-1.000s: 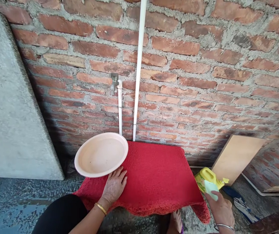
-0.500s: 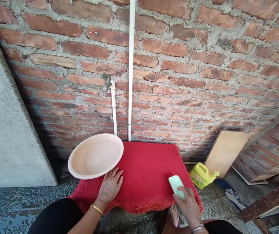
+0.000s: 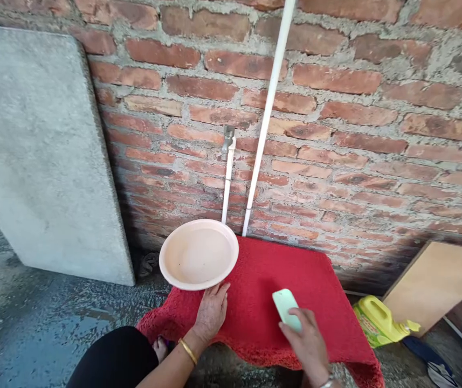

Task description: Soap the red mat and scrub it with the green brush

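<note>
My left hand (image 3: 211, 311) lies flat on a red cloth (image 3: 299, 269), fingers stretched out. Its fingertips reach the near rim of a pale pink plastic basin (image 3: 199, 256), which sits on the cloth's left end. My right hand (image 3: 308, 338) grips a pale green scrub brush (image 3: 286, 308) over the cloth's middle. The brush has a smooth rounded back with a small hole at its far end; its underside is hidden, so contact with the cloth cannot be told.
A grey slab (image 3: 48, 145) leans at left on the wet floor (image 3: 64, 328). Behind the cloth are a tap (image 3: 228, 141), a white pipe (image 3: 267, 116) and a brick wall (image 3: 336, 78). A yellow jug (image 3: 382, 321), a board (image 3: 433, 280) and a slipper (image 3: 428, 358) are at right.
The view has swung left, so the basin and cloth appear farther right. Relative to the cloth, my right hand has moved left with the brush. My left hand stays beside the basin.
</note>
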`<move>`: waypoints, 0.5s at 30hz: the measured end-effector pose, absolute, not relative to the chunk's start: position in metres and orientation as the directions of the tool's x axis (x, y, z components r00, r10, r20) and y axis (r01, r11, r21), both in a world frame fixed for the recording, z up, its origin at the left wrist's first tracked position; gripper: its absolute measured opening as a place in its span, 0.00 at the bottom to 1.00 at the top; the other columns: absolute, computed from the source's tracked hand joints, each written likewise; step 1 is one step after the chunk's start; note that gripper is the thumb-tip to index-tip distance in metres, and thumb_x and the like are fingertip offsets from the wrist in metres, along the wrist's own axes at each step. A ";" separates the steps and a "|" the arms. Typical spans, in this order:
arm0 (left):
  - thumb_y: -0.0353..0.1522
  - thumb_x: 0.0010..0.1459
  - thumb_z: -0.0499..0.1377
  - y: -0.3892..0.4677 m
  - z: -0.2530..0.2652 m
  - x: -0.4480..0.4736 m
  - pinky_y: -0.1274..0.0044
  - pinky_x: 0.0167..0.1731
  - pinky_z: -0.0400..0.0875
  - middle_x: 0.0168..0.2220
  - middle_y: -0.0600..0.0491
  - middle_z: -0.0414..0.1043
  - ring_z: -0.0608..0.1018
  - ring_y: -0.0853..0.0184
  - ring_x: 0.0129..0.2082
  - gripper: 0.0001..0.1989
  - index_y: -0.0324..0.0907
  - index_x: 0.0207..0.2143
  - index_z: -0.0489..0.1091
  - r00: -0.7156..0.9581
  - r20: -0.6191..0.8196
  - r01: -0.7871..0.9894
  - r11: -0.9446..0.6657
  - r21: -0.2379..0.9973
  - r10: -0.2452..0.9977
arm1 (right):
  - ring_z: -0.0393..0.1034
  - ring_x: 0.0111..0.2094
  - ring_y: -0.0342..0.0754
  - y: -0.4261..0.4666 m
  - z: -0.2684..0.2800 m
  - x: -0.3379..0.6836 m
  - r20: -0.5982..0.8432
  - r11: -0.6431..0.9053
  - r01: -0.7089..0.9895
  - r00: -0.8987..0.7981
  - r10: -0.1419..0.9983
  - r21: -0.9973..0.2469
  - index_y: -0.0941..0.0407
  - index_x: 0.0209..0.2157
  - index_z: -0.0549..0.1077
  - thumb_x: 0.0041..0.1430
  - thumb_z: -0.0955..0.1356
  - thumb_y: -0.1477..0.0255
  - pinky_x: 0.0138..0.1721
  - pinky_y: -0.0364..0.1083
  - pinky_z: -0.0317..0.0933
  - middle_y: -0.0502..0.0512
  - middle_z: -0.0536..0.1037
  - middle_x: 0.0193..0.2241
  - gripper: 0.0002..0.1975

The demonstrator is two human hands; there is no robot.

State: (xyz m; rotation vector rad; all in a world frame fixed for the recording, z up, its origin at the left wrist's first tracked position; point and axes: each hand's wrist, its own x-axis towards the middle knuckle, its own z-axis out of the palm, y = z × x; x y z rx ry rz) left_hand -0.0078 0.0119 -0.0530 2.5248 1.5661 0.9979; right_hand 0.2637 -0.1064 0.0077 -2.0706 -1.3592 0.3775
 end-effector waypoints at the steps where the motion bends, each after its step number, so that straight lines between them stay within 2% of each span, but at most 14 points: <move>1: 0.25 0.63 0.50 0.011 -0.052 -0.011 0.65 0.55 0.75 0.51 0.47 0.79 0.79 0.60 0.53 0.20 0.42 0.53 0.75 0.284 0.525 0.789 -0.506 0.347 0.802 | 0.75 0.39 0.50 -0.093 0.010 0.238 0.089 -0.233 0.745 0.365 0.927 -0.626 0.48 0.39 0.77 0.51 0.68 0.59 0.42 0.47 0.69 0.53 0.74 0.43 0.15; 4: 0.23 0.63 0.49 0.008 -0.048 -0.022 0.67 0.52 0.77 0.49 0.48 0.80 0.80 0.61 0.50 0.21 0.43 0.52 0.75 0.240 0.550 0.752 -0.512 0.415 0.800 | 0.74 0.43 0.49 -0.063 0.017 0.171 0.083 -0.111 0.827 0.187 0.979 -0.551 0.47 0.40 0.76 0.51 0.69 0.69 0.46 0.45 0.67 0.51 0.74 0.43 0.12; 8: 0.22 0.61 0.49 0.005 -0.038 -0.032 0.67 0.49 0.78 0.45 0.49 0.81 0.81 0.61 0.46 0.21 0.44 0.48 0.76 0.247 0.510 0.739 -0.500 0.451 0.824 | 0.73 0.46 0.49 -0.041 0.020 0.135 0.054 -0.048 0.876 0.085 0.995 -0.480 0.48 0.40 0.76 0.50 0.71 0.72 0.48 0.44 0.65 0.51 0.73 0.43 0.13; 11: 0.21 0.60 0.51 0.002 -0.028 -0.034 0.66 0.50 0.77 0.44 0.48 0.80 0.80 0.60 0.46 0.19 0.44 0.45 0.78 0.302 0.418 0.763 -0.480 0.432 0.857 | 0.73 0.45 0.48 -0.041 0.014 0.166 0.027 -0.129 0.864 0.162 0.986 -0.487 0.48 0.41 0.76 0.52 0.71 0.70 0.47 0.44 0.65 0.51 0.72 0.44 0.13; 15: 0.21 0.60 0.52 -0.002 -0.015 -0.032 0.65 0.52 0.75 0.43 0.49 0.79 0.79 0.60 0.46 0.19 0.44 0.44 0.78 0.390 0.281 0.795 -0.475 0.377 0.877 | 0.75 0.40 0.48 -0.067 0.005 0.267 0.000 -0.365 0.781 0.424 0.906 -0.507 0.48 0.42 0.76 0.55 0.69 0.63 0.45 0.47 0.67 0.54 0.72 0.45 0.12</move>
